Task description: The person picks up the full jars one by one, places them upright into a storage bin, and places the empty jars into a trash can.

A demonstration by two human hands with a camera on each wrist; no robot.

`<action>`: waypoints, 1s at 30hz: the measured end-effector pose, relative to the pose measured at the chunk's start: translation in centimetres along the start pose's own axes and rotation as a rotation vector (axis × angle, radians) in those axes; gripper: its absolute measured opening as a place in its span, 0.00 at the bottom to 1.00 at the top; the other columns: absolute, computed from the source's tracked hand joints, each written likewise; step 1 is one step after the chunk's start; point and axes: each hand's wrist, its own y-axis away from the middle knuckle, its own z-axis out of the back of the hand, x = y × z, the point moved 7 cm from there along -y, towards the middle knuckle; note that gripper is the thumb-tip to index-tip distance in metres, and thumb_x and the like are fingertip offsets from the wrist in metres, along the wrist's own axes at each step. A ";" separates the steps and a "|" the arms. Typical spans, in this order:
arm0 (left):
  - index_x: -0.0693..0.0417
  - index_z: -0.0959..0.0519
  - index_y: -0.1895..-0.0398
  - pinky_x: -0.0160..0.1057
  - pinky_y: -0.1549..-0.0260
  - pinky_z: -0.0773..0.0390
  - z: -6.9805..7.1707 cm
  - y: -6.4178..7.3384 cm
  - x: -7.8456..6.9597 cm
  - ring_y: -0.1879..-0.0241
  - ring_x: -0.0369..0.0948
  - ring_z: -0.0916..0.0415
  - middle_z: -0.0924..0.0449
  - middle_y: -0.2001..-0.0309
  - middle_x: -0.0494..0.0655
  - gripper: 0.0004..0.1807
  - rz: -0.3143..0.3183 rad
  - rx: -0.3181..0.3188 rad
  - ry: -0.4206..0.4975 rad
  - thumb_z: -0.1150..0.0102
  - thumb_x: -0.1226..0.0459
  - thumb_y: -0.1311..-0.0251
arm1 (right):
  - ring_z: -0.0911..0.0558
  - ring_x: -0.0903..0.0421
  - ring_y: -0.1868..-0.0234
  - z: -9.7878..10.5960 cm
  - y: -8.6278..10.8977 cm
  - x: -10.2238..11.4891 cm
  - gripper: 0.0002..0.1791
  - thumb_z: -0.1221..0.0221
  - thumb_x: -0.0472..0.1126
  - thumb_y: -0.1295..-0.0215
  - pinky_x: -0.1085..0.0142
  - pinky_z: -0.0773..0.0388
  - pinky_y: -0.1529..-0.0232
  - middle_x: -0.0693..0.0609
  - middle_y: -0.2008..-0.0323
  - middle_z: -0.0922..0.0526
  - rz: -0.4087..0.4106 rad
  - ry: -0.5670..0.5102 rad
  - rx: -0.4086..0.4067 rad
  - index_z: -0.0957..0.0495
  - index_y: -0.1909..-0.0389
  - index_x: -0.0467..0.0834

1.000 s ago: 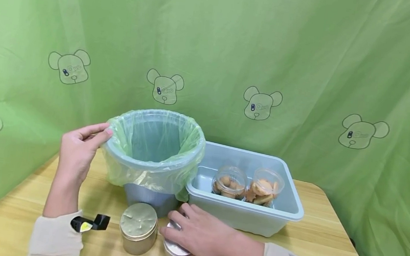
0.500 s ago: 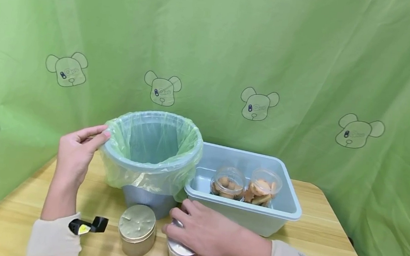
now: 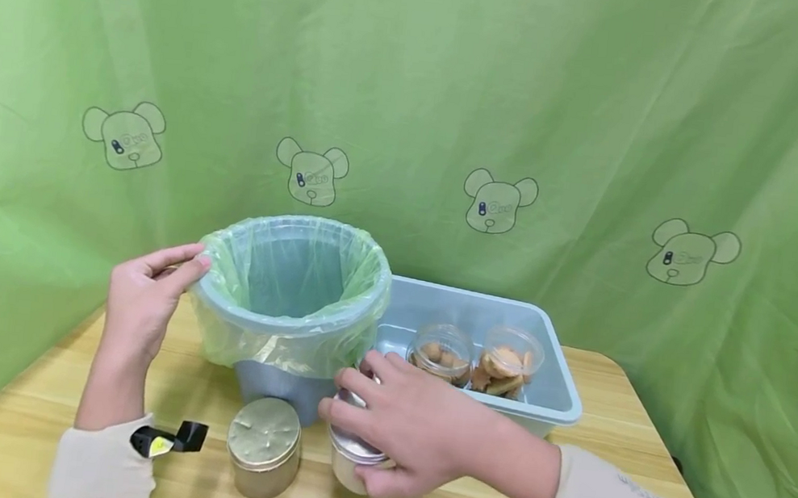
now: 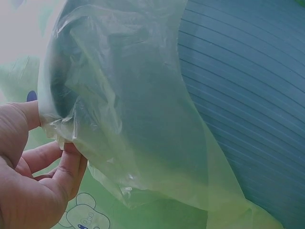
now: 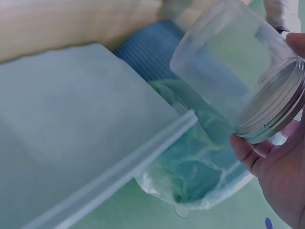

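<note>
My left hand (image 3: pixel 146 295) pinches the rim of a round blue trash bin (image 3: pixel 282 387) between thumb and fingers, over a thin green bag liner (image 4: pixel 143 114) that is folded over the edge. In my right hand (image 3: pixel 416 429) is a clear plastic jar (image 5: pixel 224 67) with a silver screw lid (image 5: pixel 276 107); the fingers grip it around the lid from above. The right wrist view shows nothing inside the clear walls. To its left, a second silver-lidded jar (image 3: pixel 264 454) with a dented top stands upright on the table, in front of the bin.
A light blue rectangular tub (image 3: pixel 567 413) stands right of the bin. Inside it are two clear jars, one with small round brown pieces (image 3: pixel 442 357) and one with cookie-like pieces (image 3: pixel 503 369). A green curtain (image 3: pixel 418 64) hangs behind the wooden table (image 3: pixel 616 402).
My right hand has raised the jar and moved it forward, toward the tub's front wall. My left hand keeps its hold on the bin rim. The head view has shifted slightly.
</note>
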 end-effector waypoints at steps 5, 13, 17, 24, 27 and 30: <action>0.57 0.11 0.53 0.25 0.67 0.23 0.0 0.0 -0.1 0.64 0.32 0.19 0.13 0.59 0.35 0.15 -0.007 0.003 0.016 0.24 0.66 0.43 | 0.30 0.50 0.56 1.8 -0.4 -0.5 0.33 0.47 0.64 0.40 0.58 0.28 0.55 0.50 0.48 0.27 0.018 0.005 -0.015 0.31 0.38 0.49; 0.57 0.11 0.52 0.25 0.66 0.22 0.2 0.1 0.0 0.63 0.33 0.20 0.13 0.60 0.35 0.15 -0.008 0.005 0.000 0.24 0.65 0.43 | 0.31 0.51 0.57 5.0 -1.5 -1.2 0.30 0.46 0.60 0.39 0.59 0.28 0.54 0.52 0.51 0.27 0.013 0.019 -0.058 0.29 0.40 0.48; 0.58 0.12 0.51 0.25 0.65 0.22 0.1 0.0 0.0 0.62 0.32 0.20 0.14 0.59 0.35 0.16 -0.006 0.011 -0.004 0.24 0.65 0.43 | 0.30 0.50 0.57 6.7 -1.9 -1.7 0.30 0.47 0.60 0.37 0.58 0.28 0.53 0.51 0.51 0.27 0.000 0.019 -0.077 0.29 0.40 0.47; 0.59 0.12 0.52 0.25 0.64 0.21 0.0 0.0 -0.1 0.62 0.33 0.18 0.14 0.59 0.37 0.16 -0.012 0.006 0.010 0.24 0.66 0.43 | 0.29 0.49 0.57 9.5 -2.7 -2.8 0.30 0.43 0.58 0.38 0.58 0.28 0.54 0.50 0.47 0.25 -0.006 -0.025 -0.124 0.28 0.39 0.48; 0.60 0.12 0.51 0.25 0.63 0.21 -0.1 0.1 -0.1 0.62 0.33 0.18 0.14 0.58 0.36 0.16 -0.009 0.010 0.010 0.25 0.66 0.43 | 0.29 0.49 0.56 10.5 -3.2 -3.5 0.30 0.42 0.58 0.37 0.58 0.28 0.54 0.49 0.47 0.25 -0.016 -0.048 -0.137 0.28 0.37 0.48; 0.60 0.13 0.50 0.25 0.63 0.21 -0.2 0.0 -0.3 0.61 0.33 0.18 0.14 0.58 0.36 0.17 -0.016 0.012 -0.004 0.25 0.65 0.42 | 0.28 0.49 0.56 11.5 -3.9 -4.3 0.31 0.42 0.58 0.37 0.57 0.28 0.53 0.48 0.47 0.24 -0.023 -0.059 -0.155 0.28 0.37 0.46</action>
